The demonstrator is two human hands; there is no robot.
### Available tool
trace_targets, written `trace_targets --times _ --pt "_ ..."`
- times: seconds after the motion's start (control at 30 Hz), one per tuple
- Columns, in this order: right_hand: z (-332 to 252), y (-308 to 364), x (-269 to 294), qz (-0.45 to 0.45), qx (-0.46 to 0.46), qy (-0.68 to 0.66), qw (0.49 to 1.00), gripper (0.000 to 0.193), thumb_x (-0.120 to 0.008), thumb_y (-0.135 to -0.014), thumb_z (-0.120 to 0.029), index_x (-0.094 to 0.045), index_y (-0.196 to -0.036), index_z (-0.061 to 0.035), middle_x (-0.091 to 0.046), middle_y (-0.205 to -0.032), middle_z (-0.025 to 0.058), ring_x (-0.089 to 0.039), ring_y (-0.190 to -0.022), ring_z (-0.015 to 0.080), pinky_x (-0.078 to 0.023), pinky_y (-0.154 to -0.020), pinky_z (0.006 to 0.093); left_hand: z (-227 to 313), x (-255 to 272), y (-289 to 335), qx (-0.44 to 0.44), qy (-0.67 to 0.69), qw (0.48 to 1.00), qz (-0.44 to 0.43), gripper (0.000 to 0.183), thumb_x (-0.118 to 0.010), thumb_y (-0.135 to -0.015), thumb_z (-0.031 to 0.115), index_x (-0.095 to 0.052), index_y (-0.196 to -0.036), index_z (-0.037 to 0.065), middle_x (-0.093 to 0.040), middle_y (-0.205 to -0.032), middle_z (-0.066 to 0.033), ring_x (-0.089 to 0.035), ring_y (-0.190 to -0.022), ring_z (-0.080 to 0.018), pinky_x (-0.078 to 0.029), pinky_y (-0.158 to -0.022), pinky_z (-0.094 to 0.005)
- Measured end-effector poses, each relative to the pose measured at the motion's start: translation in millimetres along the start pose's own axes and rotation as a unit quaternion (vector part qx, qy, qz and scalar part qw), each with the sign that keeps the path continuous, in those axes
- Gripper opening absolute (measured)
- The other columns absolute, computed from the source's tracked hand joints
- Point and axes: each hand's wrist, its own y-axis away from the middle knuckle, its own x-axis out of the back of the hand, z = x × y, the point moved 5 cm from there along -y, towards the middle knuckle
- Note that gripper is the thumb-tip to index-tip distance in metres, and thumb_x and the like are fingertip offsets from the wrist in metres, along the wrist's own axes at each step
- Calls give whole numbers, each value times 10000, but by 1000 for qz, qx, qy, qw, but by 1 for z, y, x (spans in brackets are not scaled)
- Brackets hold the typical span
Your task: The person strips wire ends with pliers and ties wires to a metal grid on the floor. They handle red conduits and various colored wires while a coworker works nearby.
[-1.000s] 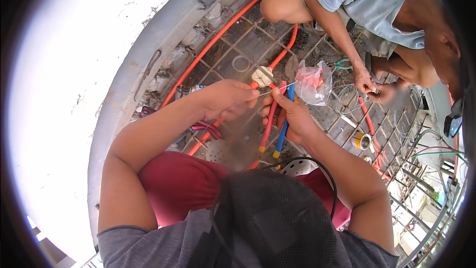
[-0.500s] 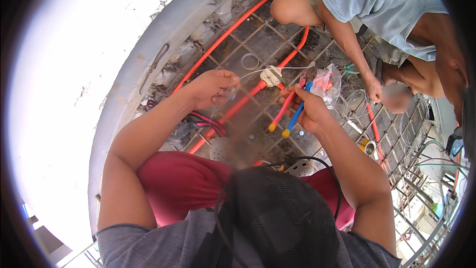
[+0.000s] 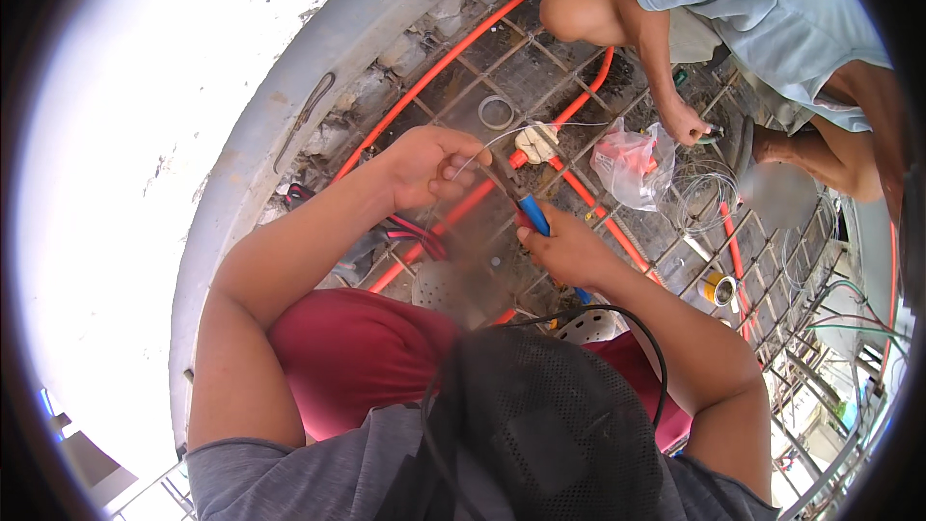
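My right hand (image 3: 571, 253) grips dark-nosed, blue-handled pliers (image 3: 533, 215). My left hand (image 3: 431, 168) pinches thin, pale, curved wire (image 3: 496, 139) near the rebar grid (image 3: 530, 37)'s left edge; plier contact unclear.

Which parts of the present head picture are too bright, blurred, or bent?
Head view: glare washes out the white surface at left; head view: a smear blurs the space between the left hand and right hand; head view: the corners fall to black, and the grey curb curves, though the lens's share I cannot tell.
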Motion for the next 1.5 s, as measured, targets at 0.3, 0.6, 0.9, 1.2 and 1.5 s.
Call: trace_targets --times 0.3,0.6,0.9,1.2,1.5 --pt "-7 1 1 14 5 -5 1000 361 -649 -1097 -351 -623 -1293 -49 -650 -896 59 -655 -729 152 -533 -637 357 0 -4 5 24 -33 998 -49 244 -607 -1092 162 -561 -879 52 -446 -820 15 -398 -650 -42 -283 -456 -191" --pt "-5 -6 15 54 -103 -92 989 373 -623 -1112 -356 -633 -1244 -7 -675 -938 84 -712 -832 186 -658 -673 376 12 -4 5 -1 -102 994 -25 222 -619 -1105 180 -621 -924 51 -428 -734 51 -407 -628 -33 -289 -456 -219" --pt "-2 -15 35 85 -78 -160 980 390 -622 -1128 -330 -620 -1340 -3 -670 -1147 119 -694 -1093 215 -675 -866 391 21 -2 -3 -56 -75 994 -56 223 -633 -1090 177 -607 -898 66 -387 -699 52 -360 -596 -37 -237 -441 -218" --pt "-1 -18 27 42 -55 -212 975 369 -621 -1134 -310 -618 -1371 -28 -688 -1173 80 -684 -1108 188 -644 -888 389 6 0 3 13 -24 996 -89 299 -582 -1084 159 -482 -812 84 -365 -739 18 -328 -623 -58 -210 -426 -208" --pt "28 -27 4 93 -34 -63 993 299 -636 -1104 -347 -619 -1105 -49 -635 -840 32 -650 -794 147 -550 -735 377 -14 15 0 2 -81 994 -70 238 -622 -1078 174 -584 -868 70 -419 -727 28 -381 -620 -59 -281 -456 -211"
